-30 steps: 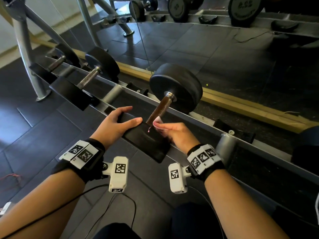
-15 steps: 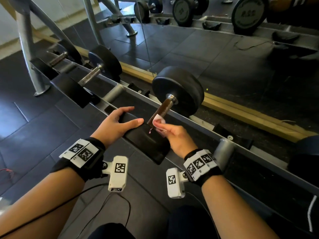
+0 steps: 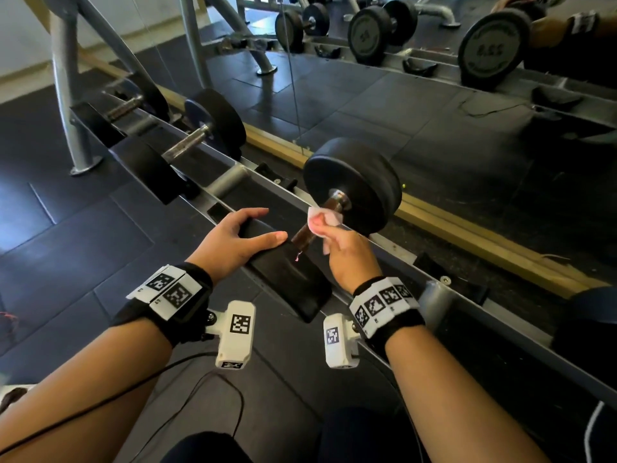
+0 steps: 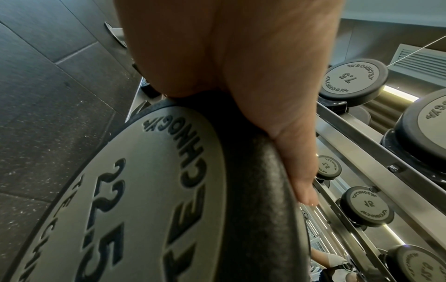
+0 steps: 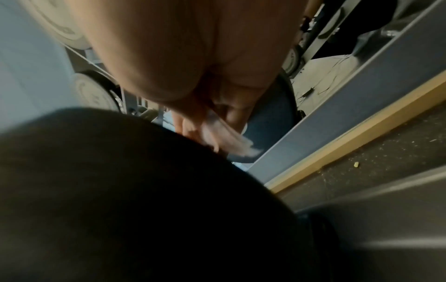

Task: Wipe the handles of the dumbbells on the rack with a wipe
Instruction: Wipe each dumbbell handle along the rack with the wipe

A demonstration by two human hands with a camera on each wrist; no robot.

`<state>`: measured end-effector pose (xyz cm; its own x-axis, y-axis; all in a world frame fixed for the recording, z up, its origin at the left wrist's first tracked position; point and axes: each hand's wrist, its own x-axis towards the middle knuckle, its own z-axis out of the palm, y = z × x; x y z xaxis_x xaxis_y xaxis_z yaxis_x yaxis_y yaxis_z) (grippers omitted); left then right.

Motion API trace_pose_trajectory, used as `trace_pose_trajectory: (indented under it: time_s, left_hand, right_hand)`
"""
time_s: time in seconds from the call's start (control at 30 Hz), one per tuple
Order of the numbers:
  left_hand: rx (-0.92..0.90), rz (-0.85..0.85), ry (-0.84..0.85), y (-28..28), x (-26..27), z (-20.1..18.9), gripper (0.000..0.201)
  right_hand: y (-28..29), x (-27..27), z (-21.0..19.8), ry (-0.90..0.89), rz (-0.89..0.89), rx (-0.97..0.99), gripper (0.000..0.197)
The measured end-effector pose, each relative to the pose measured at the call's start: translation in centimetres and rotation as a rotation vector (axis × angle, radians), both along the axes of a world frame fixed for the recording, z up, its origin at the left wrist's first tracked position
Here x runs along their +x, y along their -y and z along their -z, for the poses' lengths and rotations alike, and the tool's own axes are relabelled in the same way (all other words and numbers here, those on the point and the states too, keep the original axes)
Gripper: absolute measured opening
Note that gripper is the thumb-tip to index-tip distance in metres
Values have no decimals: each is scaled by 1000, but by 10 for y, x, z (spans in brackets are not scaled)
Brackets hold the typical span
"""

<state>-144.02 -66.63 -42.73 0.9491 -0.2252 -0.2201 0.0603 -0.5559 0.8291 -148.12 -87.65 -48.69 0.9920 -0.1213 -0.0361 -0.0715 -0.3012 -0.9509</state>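
Observation:
A black dumbbell [image 3: 354, 182] lies across the grey rack [image 3: 474, 315], its rusty brown handle [image 3: 305, 232] running toward me. My right hand [image 3: 337, 243] holds a pale pink wipe [image 3: 320, 222] wrapped round the handle, up near the far weight. My left hand [image 3: 240, 238] rests on top of the near weight [image 3: 293, 282], fingers and thumb spread over its rim. In the left wrist view the near weight's face [image 4: 135, 200] reads 22.5 and my thumb [image 4: 299, 171] lies along its edge. The right wrist view is blurred; the wipe [image 5: 226, 137] shows among my fingers.
Two more dumbbells [image 3: 200, 135] sit further left on the same rack. A mirror [image 3: 434, 78] behind the rack reflects other dumbbells and the floor. A wooden strip [image 3: 484, 235] runs along the mirror's base. Dark rubber floor tiles [image 3: 66, 248] lie to the left.
My right hand has slid the wipe up the handle, from the near end toward the far weight. My left hand has stayed on the near weight.

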Motion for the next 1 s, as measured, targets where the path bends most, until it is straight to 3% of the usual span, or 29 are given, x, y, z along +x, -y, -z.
trace_pose_trajectory:
  time_s: [0.13,0.27,0.4,0.57,0.67,0.77,0.93,1.0]
  left_hand:
    - [13,3,-2,2,-2,-4,82]
    - [27,10,-1,3,-3,-6,83]
    - [38,5,-3,3,-3,-5,82]
    - [29,1,0,2,-2,-4,85]
    - [16,-3,0,2,-2,-4,90]
    - [-35,-39,49,2,-9,-2,93]
    - [-324,-196,183,5,-26,14,93]
    - [-384,-227,208,5,-26,21,100]
  right_hand:
    - [6,-8,-12,-140,-172,286,20]
    - [26,0,-11,-87,177,587,34]
    - [4,8,4,-88,135,417,19]
    - [-1,-2,19,-20,-69,133,25]
    - [9,0,-3,-112,-189,209,23]
    - [22,18,-30,-8,-119,182,18]
    - [21,57,-52,199,-208,-226,28]
    - [20,71,-53,287,-318,-503,38]
